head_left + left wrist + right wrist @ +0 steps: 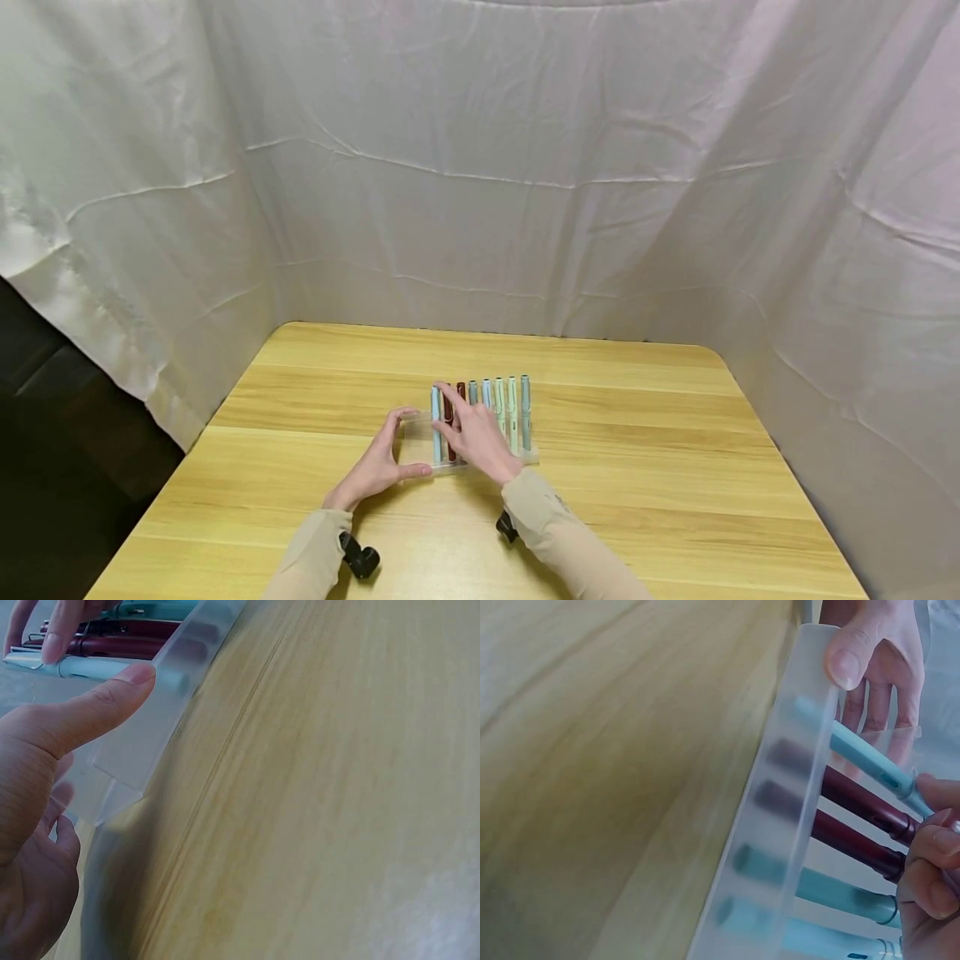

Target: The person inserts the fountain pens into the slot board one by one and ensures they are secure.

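A translucent pen tray (417, 437) lies on the table, with several capped pens side by side in it. My left hand (378, 462) grips the tray's left end, thumb on the front wall (169, 705) and fingers at the back. The leftmost pen, light blue (866, 757), has its lower end behind the frosted front wall (739, 892). My right hand (480, 433) pinches this pen near its cap and clip, its other fingers curled. Two dark red pens (124, 646) lie beside it, partly covered by the right hand in the head view.
Further right in the tray are teal, pale blue and pale green pens, with a grey-green pen (526, 412) at the end. The wooden table (637, 467) is enclosed by hanging grey-white curtains (480, 208). Black wrist devices (360, 557) are worn under both sleeves.
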`<state>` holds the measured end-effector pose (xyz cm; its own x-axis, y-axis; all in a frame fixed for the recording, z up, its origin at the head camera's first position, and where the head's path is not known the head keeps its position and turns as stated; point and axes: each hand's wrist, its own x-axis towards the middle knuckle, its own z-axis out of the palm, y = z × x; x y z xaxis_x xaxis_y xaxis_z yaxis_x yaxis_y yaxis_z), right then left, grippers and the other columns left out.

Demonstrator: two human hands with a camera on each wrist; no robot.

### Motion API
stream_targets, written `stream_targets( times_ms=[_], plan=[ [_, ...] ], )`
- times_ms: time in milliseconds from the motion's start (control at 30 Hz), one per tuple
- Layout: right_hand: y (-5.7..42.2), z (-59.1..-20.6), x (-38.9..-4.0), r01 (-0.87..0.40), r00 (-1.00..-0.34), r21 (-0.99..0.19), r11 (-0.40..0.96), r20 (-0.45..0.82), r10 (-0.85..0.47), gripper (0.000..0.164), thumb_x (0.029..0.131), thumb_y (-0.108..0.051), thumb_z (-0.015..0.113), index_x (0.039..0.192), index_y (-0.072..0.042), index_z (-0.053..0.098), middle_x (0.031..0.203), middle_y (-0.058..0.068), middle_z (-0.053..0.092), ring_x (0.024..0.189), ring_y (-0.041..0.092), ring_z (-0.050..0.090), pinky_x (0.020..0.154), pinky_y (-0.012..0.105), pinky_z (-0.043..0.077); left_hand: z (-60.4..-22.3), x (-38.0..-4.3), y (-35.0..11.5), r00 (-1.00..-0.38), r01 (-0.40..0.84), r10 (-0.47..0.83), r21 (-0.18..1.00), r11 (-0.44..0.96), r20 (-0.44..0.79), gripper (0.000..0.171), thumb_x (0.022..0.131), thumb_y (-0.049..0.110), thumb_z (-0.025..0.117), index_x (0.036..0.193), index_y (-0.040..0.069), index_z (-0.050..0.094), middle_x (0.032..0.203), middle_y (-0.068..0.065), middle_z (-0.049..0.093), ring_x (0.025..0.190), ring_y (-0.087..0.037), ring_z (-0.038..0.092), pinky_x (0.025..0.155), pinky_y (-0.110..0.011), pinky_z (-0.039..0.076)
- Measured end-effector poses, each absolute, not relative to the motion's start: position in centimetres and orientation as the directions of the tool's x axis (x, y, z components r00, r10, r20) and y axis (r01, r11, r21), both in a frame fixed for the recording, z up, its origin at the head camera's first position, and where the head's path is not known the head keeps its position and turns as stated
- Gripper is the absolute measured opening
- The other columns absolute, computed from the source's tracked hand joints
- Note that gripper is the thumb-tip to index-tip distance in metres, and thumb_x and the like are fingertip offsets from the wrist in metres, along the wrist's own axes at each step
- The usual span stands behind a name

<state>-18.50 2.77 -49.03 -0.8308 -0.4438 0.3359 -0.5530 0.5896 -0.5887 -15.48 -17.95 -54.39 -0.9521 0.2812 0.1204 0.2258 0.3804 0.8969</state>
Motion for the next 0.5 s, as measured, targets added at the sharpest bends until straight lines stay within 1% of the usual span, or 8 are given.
stream_targets(
  times_ms=[100, 200, 333, 500],
  plan=[
    [2.65, -48.96, -18.52, -0.545, -0.837, -0.566, 0.619, 0.324, -0.441, 0.067, 0.094, -0.023, 0.071, 0.154, -0.018, 0.04, 0.045, -0.012, 0.033, 0.035, -0.003, 0.023, 0.032, 0.009, 0.021, -54.36, -15.45, -17.96, -0.954, 0.211, 0.279, 0.903, 0.375, 0.108, 0.096, 0.072, 0.023, 0.09, 0.148, 0.014, 0.033, 0.16, -0.014, 0.034, 0.154, -0.042, 0.019, 0.123, -0.07, 0.01],
    [2.56, -48.89, -18.55, -0.542, -0.84, -0.544, 0.641, 0.318, -0.44, 0.066, 0.095, -0.024, 0.071, 0.154, -0.018, 0.041, 0.045, -0.013, 0.029, 0.035, -0.003, 0.02, 0.033, 0.009, 0.018, -54.32, -15.42, -17.96, -0.954, 0.209, 0.279, 0.905, 0.37, 0.107, 0.095, 0.072, 0.022, 0.091, 0.148, 0.014, 0.033, 0.159, -0.013, 0.034, 0.155, -0.041, 0.019, 0.124, -0.069, 0.01],
    [2.54, -48.78, -18.6, -0.539, -0.842, -0.531, 0.654, 0.308, -0.444, 0.065, 0.096, -0.025, 0.07, 0.153, -0.018, 0.041, 0.045, -0.013, 0.028, 0.035, -0.003, 0.019, 0.033, 0.009, 0.017, -54.27, -15.41, -17.91, -0.953, 0.214, 0.28, 0.905, 0.368, 0.112, 0.095, 0.073, 0.021, 0.09, 0.148, 0.013, 0.033, 0.159, -0.014, 0.035, 0.154, -0.041, 0.019, 0.124, -0.069, 0.011],
    [2.59, -48.64, -18.62, -0.53, -0.846, -0.545, 0.65, 0.293, -0.445, 0.065, 0.096, -0.025, 0.069, 0.153, -0.017, 0.041, 0.044, -0.012, 0.03, 0.035, -0.003, 0.021, 0.033, 0.009, 0.018, -54.24, -15.41, -17.87, -0.954, 0.209, 0.279, 0.905, 0.37, 0.107, 0.095, 0.072, 0.02, 0.09, 0.148, 0.013, 0.033, 0.159, -0.014, 0.035, 0.154, -0.041, 0.02, 0.124, -0.069, 0.011]
  ],
)
